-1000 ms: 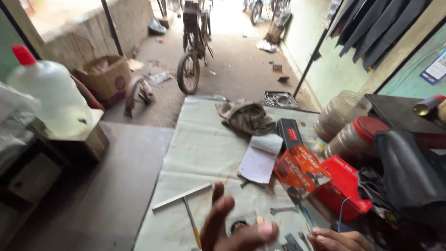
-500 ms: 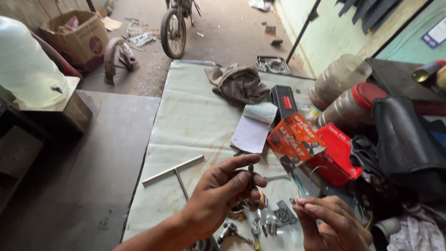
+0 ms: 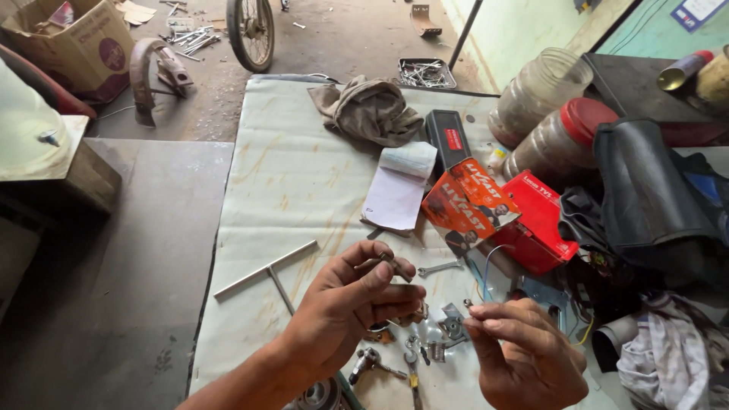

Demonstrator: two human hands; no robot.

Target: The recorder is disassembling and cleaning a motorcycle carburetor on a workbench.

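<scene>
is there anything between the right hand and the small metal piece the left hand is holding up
Nothing visible. The left hand pinches the small metal piece above the table; the right hand sits apart to its right, with only open air between, loose hardware lying below.

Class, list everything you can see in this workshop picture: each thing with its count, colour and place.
bolt: one, grey, in left fingers
T-handle wrench: one, silver, table left
small spanner: one, silver, table centre
notepad: one, white, centre
rag: one, brown, table top
cartons: two, orange-red, right
jars: two, lying right
wheel: one, on floor
left hand: one, raised
right hand: one, fingers pinched
</scene>
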